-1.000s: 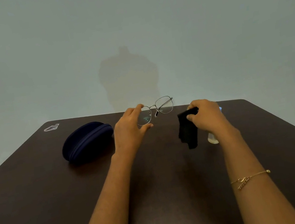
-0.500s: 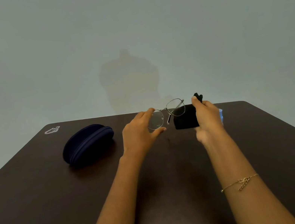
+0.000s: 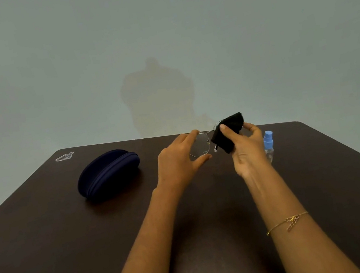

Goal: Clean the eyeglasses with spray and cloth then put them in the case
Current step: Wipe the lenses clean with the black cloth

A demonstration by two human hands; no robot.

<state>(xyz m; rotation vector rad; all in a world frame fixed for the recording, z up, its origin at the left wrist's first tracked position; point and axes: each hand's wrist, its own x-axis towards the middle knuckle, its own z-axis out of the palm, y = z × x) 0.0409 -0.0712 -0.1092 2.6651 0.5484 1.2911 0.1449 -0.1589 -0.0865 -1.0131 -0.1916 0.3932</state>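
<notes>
Eyeglasses (image 3: 199,145) sit pinched in my left hand (image 3: 179,160); my right hand (image 3: 247,146) presses the black cloth (image 3: 227,132) over one lens. Zipped case (image 3: 108,173) lies left, spray bottle (image 3: 268,144) right, on the bench (image 3: 51,255).

A dark brown table (image 3: 51,255) with rounded corners stands against a plain grey-green wall (image 3: 41,64) — faintly shadowed.

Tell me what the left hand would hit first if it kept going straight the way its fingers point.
The left hand points away from the person and slightly right, already pinching the eyeglasses. Beyond them the table's far edge and wall follow; nothing else seems in line, though depth is uncertain.
</notes>
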